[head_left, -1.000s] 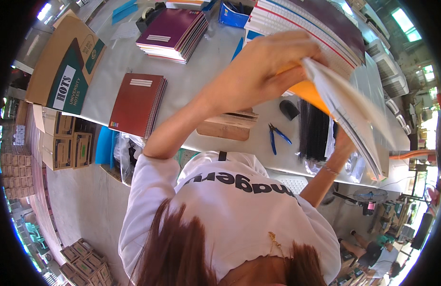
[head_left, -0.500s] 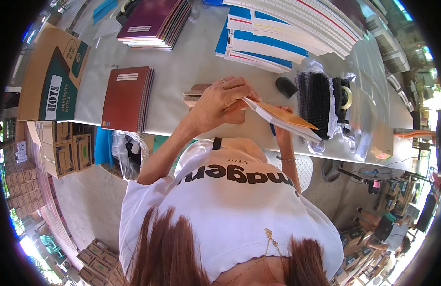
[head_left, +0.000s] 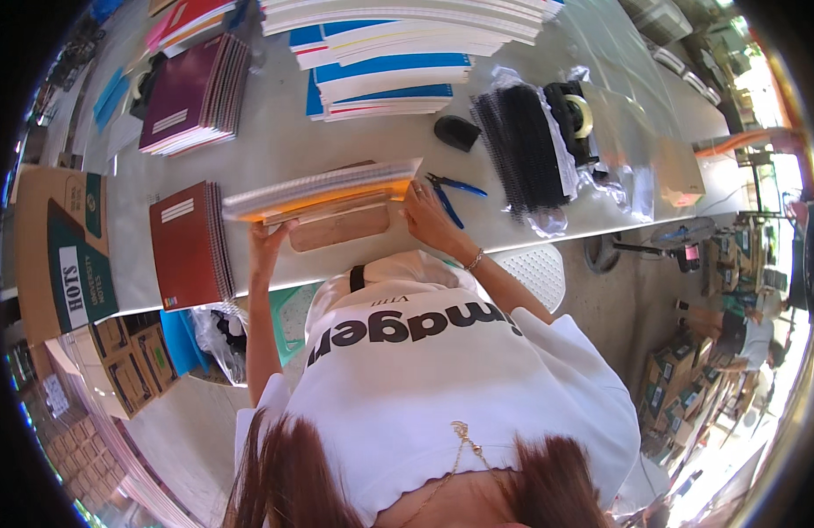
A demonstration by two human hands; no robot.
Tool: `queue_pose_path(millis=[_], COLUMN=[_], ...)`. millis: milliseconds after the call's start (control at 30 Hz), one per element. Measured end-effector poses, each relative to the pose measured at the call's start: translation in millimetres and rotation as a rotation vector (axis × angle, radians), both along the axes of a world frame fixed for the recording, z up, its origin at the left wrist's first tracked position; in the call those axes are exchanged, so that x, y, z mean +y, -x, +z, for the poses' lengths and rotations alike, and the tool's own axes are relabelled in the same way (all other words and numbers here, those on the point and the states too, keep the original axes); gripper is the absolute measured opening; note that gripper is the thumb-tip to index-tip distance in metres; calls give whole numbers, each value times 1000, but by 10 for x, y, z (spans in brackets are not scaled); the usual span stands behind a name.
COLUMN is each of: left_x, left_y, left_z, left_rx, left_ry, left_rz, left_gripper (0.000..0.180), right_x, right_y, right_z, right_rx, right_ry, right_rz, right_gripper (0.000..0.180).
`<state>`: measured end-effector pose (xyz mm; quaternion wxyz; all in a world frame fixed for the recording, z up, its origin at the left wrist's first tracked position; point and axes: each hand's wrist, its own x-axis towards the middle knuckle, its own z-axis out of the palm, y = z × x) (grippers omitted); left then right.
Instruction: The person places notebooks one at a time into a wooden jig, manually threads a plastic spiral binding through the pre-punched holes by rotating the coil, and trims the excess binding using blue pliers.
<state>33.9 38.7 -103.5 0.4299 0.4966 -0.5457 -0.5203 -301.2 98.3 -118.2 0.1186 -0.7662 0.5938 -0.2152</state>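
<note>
A notebook with an orange cover [head_left: 337, 201] and a thick edge of white pages is held on its edge, stretched sideways in front of me. My left hand [head_left: 271, 242] pinches its lower left part with thumb and fingers. At the right end, my right hand [head_left: 429, 220] grips the notebook's corner; some of its fingers are hidden behind it. Under the notebook lies a flat wooden board [head_left: 341, 227] with rounded corners. Just right of my right hand, blue-handled pliers [head_left: 449, 195] rest on the table with their handles spread.
Red-brown spiral notebooks [head_left: 185, 251] lie left, purple ones [head_left: 185, 97] behind. White-page stacks with blue edges [head_left: 381, 81] stand at the far middle. A black rounded object [head_left: 457, 133], black spiral coils [head_left: 517, 150] and a tape dispenser [head_left: 576, 119] sit right. A carton [head_left: 55, 264] flanks the left.
The notebook has swung from a slant at the right to lying crosswise over the board. My left hand has moved to its left end. The pliers now lie loose on the table.
</note>
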Motion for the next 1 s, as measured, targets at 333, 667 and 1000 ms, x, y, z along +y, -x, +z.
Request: queue_pose_path(millis=[333, 667, 1000], left_x=[-325, -406, -421], left_y=[-60, 142, 249], left_z=[438, 694, 874], left_rx=[-9, 321, 435], left_ry=[217, 288, 259], left_rz=[8, 332, 346], left_gripper=[76, 29, 24], right_x=[187, 469, 429], right_y=[1562, 1850, 2131], right_z=[464, 243, 576], right_rx=[162, -113, -174], right_ry=[-40, -47, 46], right_rz=[-948, -890, -971], right_gripper=[37, 18, 23])
